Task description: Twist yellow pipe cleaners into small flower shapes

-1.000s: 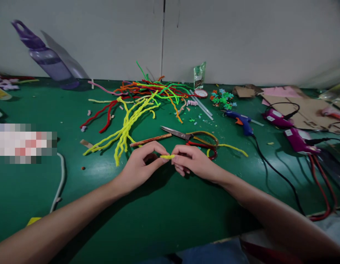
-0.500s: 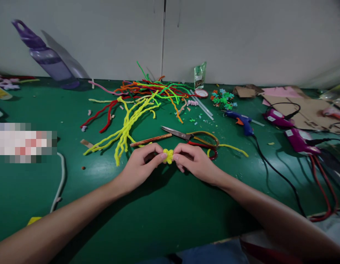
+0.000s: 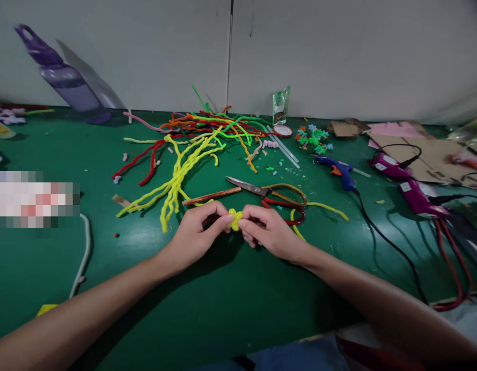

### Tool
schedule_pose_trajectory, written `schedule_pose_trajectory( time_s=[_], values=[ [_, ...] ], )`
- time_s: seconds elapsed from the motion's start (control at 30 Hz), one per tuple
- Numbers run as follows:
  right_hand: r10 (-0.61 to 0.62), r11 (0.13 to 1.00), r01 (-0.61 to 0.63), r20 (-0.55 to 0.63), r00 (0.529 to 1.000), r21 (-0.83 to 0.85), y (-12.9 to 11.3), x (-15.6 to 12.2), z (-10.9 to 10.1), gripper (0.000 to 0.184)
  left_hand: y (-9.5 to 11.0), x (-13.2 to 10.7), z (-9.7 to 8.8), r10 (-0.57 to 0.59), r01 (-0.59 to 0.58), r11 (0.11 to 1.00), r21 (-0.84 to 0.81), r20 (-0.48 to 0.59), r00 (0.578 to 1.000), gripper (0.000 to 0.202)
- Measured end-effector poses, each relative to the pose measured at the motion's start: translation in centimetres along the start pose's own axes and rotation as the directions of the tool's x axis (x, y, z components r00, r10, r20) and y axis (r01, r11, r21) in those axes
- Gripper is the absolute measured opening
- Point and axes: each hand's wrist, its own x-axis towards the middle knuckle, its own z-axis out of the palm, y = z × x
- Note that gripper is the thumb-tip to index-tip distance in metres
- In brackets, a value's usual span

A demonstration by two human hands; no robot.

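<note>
Between my hands is a small yellow flower [image 3: 235, 220] of bent pipe cleaner, its petals looped outward. My left hand [image 3: 202, 226] pinches its left side with thumb and forefinger. On the other side my right hand [image 3: 271, 229] is closed on it the same way, the remaining fingers curled under. Just beyond lie scissors [image 3: 254, 186] with red and yellowish handles and a thin brown stick [image 3: 213, 196]. A bundle of yellow pipe cleaners [image 3: 180, 170] spreads to the left, and a loose yellow length [image 3: 327, 210] runs past the scissors.
Pipe cleaners of many colours [image 3: 207, 123] are heaped at the back of the green table [image 3: 176, 314]. A blue glue gun [image 3: 341, 171] with a black cord, two magenta devices [image 3: 422, 198] and cardboard [image 3: 424, 154] lie right. A purple bottle [image 3: 74, 87] stands back left.
My fingers have shifted slightly on the yellow flower, and its petals now look more spread. My right hand has moved a little left and down, uncovering more of the red scissor handle.
</note>
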Motion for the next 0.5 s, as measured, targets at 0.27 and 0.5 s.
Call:
schedule_pose_trajectory(
  time_s=[0.27,0.5],
  values=[
    [0.043,0.998,-0.045,0.036,0.998,0.039,-0.41,0.02,-0.24,0.029,0.01,0.02,0.07,-0.004,0.004,1.000,0.030,0.009,1.000,0.025],
    [0.028,0.999,-0.029,0.010,1.000,0.018,-0.31,0.12,-0.43,0.027,0.15,0.04,-0.18,0.011,-0.013,0.999,0.039,0.065,0.998,0.027]
  ],
)
